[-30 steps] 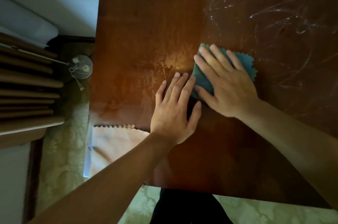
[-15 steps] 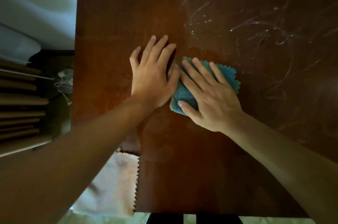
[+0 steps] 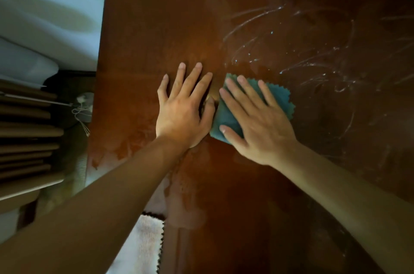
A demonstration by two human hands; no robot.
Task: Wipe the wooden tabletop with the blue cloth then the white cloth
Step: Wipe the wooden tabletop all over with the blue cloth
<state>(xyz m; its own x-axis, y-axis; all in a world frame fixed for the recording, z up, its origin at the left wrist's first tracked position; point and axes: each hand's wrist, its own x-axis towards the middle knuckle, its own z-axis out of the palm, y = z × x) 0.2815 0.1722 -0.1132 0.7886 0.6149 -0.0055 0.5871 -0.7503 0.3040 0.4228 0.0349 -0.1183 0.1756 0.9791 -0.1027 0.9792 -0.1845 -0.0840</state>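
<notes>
Here, no brand, label or writing readable anywhere in view.

Bench: dark reddish-brown wood, smooth with a dull sheen. Pale whitish streaks and smears curve across its far right part; cloudy patches lie on the near left part under my left forearm.

Blue cloth: teal-blue, soft and matte, folded into a rough square, with a zigzag pinked edge showing along its right side. It lies flat on the bench about mid-width, beneath my right hand.

My right hand is spread flat on top of the blue cloth, fingers straight and splayed, thumb out to the left across the cloth's near corner; palm pressing down, nothing gripped.

My left hand lies flat on bare wood just beside the cloth's left edge, fingers straight and a little apart, holding nothing. Its thumb is at the cloth's edge; I cannot tell if it touches.

White cloth: pale, nubbly weave, same zigzag edge, lying at the bench's near left edge and partly hidden under my left forearm, well apart from both hands.

Left of the bench: a dark slatted piece, and a small round pale object with thin cords low beside the bench.
</notes>
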